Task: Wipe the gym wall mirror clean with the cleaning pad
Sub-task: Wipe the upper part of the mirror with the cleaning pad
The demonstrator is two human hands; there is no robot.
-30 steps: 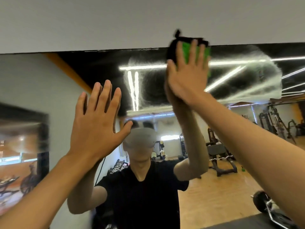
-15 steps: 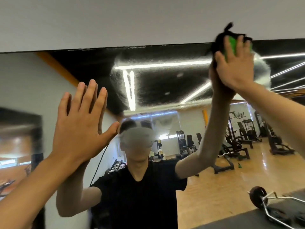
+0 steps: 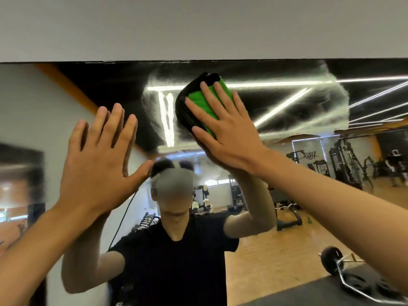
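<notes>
Two hands up against the mirror point(image 3: 66, 111), both flat. At far left, a blurred dark frame reflected in the glass, with a pale wall beside it. Next, the left hand point(image 3: 97, 164), fingers straight and spread, thumb out to the right, palm set against the glass as a brace, gripping nothing. Just right of it, the person's own reflection in a black shirt, low in the middle. Above that, the cleaning pad point(image 3: 198, 102), green with a black edge, pressed to the glass near the mirror's top edge, just below the white wall point(image 3: 198, 25). On the pad, the right hand point(image 3: 227, 127), fingers straight and laid across the green face, thumb at the pad's lower edge, pressing and not curled round it. Around and to the right of the pad, a hazy smeared patch point(image 3: 309, 102) over the reflected ceiling lights, reaching well out toward the right. Farther right and lower, reflected gym machines, wooden floor and a barbell with plates.

Step in hand, by the look of it: wiping the upper band of the mirror, task seemingly early to midway, with most of the lower glass probably not yet covered. Next move likely calls for firm, even pressure under a flat palm, overlapping strokes through the haze toward the right, then down row by row, with care to stop the pad slipping from under the open fingers.
</notes>
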